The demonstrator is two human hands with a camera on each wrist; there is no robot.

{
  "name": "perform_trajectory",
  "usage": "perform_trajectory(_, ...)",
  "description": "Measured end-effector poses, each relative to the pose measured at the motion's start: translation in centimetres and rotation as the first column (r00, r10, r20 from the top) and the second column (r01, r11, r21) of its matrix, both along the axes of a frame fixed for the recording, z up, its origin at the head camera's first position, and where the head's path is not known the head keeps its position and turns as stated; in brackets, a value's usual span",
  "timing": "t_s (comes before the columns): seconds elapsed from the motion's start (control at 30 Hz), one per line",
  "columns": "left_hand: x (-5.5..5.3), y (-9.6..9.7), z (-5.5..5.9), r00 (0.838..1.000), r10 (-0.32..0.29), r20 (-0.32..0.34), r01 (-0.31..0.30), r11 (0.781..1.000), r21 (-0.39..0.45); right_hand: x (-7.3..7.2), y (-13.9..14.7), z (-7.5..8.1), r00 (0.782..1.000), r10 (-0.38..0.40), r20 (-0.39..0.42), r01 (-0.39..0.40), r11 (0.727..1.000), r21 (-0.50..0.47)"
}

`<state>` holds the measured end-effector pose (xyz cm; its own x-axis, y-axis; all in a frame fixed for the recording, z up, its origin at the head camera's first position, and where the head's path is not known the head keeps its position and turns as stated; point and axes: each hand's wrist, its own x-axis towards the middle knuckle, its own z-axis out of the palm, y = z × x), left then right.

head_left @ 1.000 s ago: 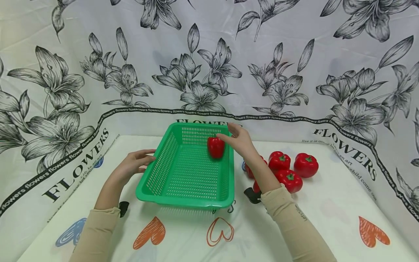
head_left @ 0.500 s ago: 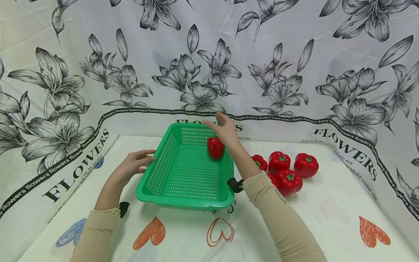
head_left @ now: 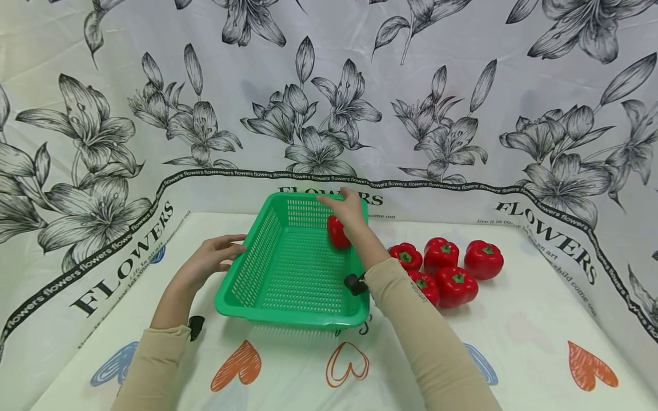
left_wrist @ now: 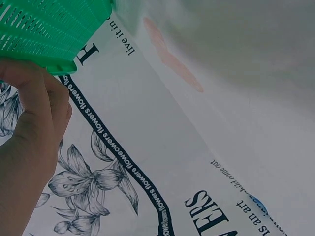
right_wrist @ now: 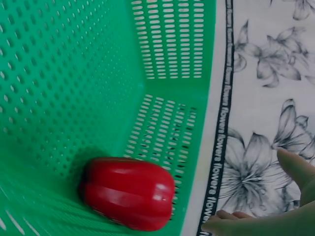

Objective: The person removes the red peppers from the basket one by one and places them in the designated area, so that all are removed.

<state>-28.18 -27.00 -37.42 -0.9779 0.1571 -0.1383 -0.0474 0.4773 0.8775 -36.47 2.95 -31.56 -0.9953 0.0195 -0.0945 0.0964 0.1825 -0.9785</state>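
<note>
A green plastic basket (head_left: 308, 317) with slotted walls stands in the middle of the table. One red bell pepper (head_left: 336, 233) sits inside at its back right; in the right wrist view this pepper (right_wrist: 129, 193) lies against the basket wall. At the left rim, my left hand (head_left: 212, 258) touches the basket from outside, with its fingers loosely bent. My right hand (head_left: 343, 206) reaches across the right side to the far rim. Its thumb and fingers are spread apart with nothing between them, and the forearm partly covers the basket's right rim.
Several more red bell peppers (head_left: 456, 286) are grouped on the table to the right of the basket, beside my right forearm. A flower-printed cloth (head_left: 442, 125) hangs behind the table. Small black devices are worn at both wrists.
The right hand has moved left and forward from beside the pepper, rising over the basket's far right corner, then dipping slightly. The pepper, the basket and the left hand have stayed put.
</note>
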Motion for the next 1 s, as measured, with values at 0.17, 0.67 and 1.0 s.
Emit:
perform_trajectory(0.17, 0.0, 0.0, -0.1, 1.000, 0.007, 0.005, -0.007, 1.000, 0.004, -0.6, -0.1, -0.7, 0.997, -0.024, 0.079, 0.020, 0.999, 0.045)
perform_trajectory(0.67, -0.3, -0.1, -0.3, 1.000, 0.011, -0.001, -0.011, 1.000, 0.007, -1.5, 0.3, -2.9, 0.980, -0.077, 0.183, 0.048, 0.986, 0.162)
perform_trajectory(1.0, -0.4, -0.3, -0.3, 1.000, 0.015, 0.000, -0.015, 1.000, 0.007, -1.7, 0.3, -3.4, 0.975, -0.035, 0.218, -0.002, 0.986, 0.167)
